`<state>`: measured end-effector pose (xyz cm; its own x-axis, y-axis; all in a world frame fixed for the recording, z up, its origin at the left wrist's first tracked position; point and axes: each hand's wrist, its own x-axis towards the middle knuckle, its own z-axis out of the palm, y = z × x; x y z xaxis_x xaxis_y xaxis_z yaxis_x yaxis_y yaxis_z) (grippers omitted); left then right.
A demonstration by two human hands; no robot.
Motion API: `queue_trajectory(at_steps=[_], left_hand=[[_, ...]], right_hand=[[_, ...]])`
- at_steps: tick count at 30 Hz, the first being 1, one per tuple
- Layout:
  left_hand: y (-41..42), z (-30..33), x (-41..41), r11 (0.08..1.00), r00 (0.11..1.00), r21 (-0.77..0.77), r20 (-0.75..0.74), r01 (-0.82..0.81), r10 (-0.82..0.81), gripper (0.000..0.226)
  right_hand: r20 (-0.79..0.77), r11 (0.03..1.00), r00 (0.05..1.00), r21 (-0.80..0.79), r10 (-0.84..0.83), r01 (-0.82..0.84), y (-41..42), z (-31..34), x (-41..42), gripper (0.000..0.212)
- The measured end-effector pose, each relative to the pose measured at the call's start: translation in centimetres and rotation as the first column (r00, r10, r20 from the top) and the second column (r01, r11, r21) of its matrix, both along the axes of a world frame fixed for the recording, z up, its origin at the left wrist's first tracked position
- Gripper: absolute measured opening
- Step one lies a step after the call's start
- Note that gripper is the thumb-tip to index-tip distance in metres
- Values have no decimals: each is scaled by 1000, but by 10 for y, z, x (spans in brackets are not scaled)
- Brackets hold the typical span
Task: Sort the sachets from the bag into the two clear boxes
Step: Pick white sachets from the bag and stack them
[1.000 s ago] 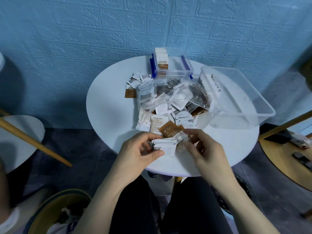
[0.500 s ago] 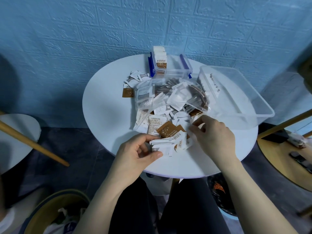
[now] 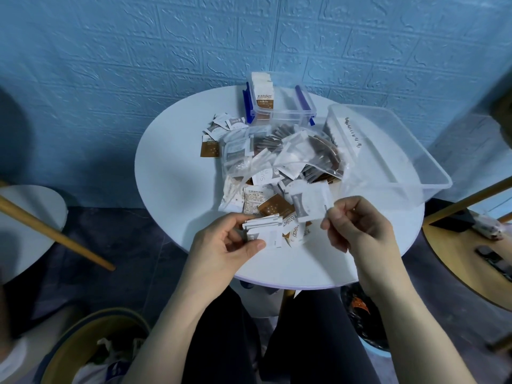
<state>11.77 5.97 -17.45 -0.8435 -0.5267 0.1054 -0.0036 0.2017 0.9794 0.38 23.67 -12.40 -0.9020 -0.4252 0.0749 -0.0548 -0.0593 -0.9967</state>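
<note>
- The right hand [image 3: 357, 225] pinches one white sachet [image 3: 311, 202] by its corner between thumb and forefinger, the other fingers curled in; the sachet is lifted just above the near edge of the heap
- The left hand [image 3: 221, 245] grips a fanned stack of white sachets [image 3: 263, 230], thumb across the front and fingers curled behind, low over the near part of the round white table [image 3: 177, 189]
- Beyond the hands, a crumpled clear bag [image 3: 299, 153] lies in the middle of the table, with brown and white sachets inside it and spilled around it
- A small clear box with blue clips [image 3: 279, 106] stands at the far edge, with a few sachets upright in its left end
- A large clear box [image 3: 388, 151] sits at the right, beside the bag
- A few loose sachets [image 3: 219, 128] lie left of the small box
</note>
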Motion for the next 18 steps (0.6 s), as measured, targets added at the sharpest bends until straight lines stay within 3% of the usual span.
queue_trajectory(at_steps=[4, 8, 13, 16, 18], left_hand=[[1, 3, -1, 1000, 1000, 26, 5, 2, -2, 40], [0, 7, 0, 998, 999, 51, 13, 29, -29, 48], [1, 9, 0, 998, 999, 56, -4, 38, -38, 47], [1, 9, 1, 998, 999, 37, -6, 42, -42, 50], [-1, 9, 3, 998, 999, 25, 6, 51, -51, 46]], right_hand=[[107, 996, 990, -1, 90, -91, 5, -5, 17, 21], [190, 993, 980, 93, 53, -72, -3, -16, 31, 20], [-82, 933, 995, 358, 53, -21, -11, -21, 42, 17], [-316, 829, 943, 552, 107, 90, -10, -23, 44, 16], [-375, 799, 917, 589, 134, 124, -11, -22, 42, 15]])
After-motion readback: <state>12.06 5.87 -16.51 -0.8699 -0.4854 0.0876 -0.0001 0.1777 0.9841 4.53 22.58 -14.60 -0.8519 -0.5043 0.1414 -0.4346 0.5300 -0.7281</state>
